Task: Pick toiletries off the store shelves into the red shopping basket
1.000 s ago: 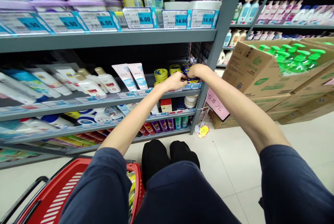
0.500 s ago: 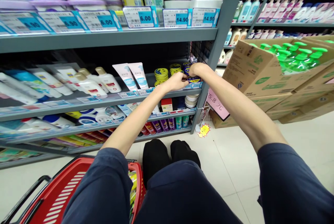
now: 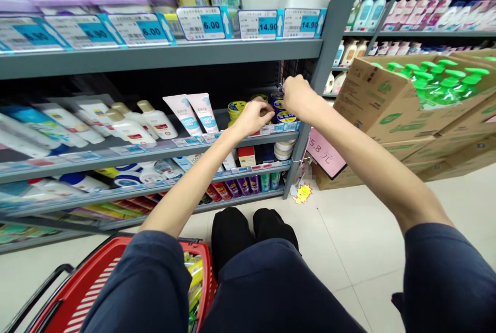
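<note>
On the middle shelf (image 3: 155, 153), my left hand (image 3: 253, 117) is in front of yellow round tins (image 3: 236, 109), its fingers loosely curled. A small gap shows between thumb and fingertips, with nothing seen in it. My right hand (image 3: 299, 96) is higher, at the shelf's right end, bent at the wrist with its fingers folded down. Whatever it may hold is hidden behind the hand. Beside and below it stand stacked blue round tins (image 3: 285, 116) with yellow-and-white lids. Two pale pink tubes (image 3: 201, 113) stand left of my left hand.
The shelf above (image 3: 163, 59) carries tubs and price tags. A grey upright post (image 3: 315, 90) stands right of my right hand. Cartons of green pump bottles (image 3: 387, 97) and a pink price sign (image 3: 327, 151) are farther right. A red shopping basket (image 3: 93, 291) with packages is at lower left.
My right hand has lifted up off the blue tins, uncovering their lids. My left hand has drawn slightly left, and the two hands are now apart.
</note>
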### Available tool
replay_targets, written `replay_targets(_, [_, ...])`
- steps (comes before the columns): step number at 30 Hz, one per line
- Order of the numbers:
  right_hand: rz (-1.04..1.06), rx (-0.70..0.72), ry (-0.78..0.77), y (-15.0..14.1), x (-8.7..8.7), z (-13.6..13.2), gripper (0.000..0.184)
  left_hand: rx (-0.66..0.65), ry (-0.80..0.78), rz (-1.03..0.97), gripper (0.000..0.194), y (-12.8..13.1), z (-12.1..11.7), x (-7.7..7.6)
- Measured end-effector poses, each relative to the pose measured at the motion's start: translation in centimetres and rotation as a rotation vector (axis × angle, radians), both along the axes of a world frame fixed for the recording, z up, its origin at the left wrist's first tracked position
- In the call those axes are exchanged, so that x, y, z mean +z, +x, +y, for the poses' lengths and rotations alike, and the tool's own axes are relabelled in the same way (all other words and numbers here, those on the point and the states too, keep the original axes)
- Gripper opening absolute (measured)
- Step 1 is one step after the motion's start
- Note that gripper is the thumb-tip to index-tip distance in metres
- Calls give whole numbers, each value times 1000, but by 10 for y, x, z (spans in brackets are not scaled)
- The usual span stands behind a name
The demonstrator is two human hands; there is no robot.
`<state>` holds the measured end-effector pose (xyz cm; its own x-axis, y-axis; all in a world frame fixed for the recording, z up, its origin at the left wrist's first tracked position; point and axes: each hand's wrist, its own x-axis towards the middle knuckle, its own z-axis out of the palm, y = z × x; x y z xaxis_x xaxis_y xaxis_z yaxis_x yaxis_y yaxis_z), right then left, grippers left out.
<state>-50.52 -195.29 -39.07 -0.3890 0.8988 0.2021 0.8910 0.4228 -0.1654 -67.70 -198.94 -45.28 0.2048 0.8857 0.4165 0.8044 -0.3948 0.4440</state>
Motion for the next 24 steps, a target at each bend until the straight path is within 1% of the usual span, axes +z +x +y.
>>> replay_targets(1, [25,-5,8,10,1,-11,41,32,-6,-14,22,3,-3,1])
replay_targets(3, [84,0,-53,29,-1,-33,35,57,-34,-36,21,11,-7,2])
replay_targets(5, [79,23,-158,45,-11,-49,33,31,-53,-24,18,23,-7,-2])
replay_targets(7, [33,29,-186,54,-26,-57,33,-1,-50,15,14,35,-4,-10])
replay_targets(10, [-24,19,-88,59,-47,-55,37,17,-30,64,11,45,3,-23])
replay_targets(12, [-34,15,-54,59,-54,-51,40,33,-28,82,8,46,7,-29])
replay_targets(15, [-42,17,-64,59,-55,-47,41,23,-27,78,6,42,9,-33])
replay_targets(19, [-69,35,-43,60,-58,-45,42,2,-21,70,7,38,9,-34])
replay_targets(24, [-106,29,-23,57,-64,-40,41,1,-41,51,8,40,15,-35])
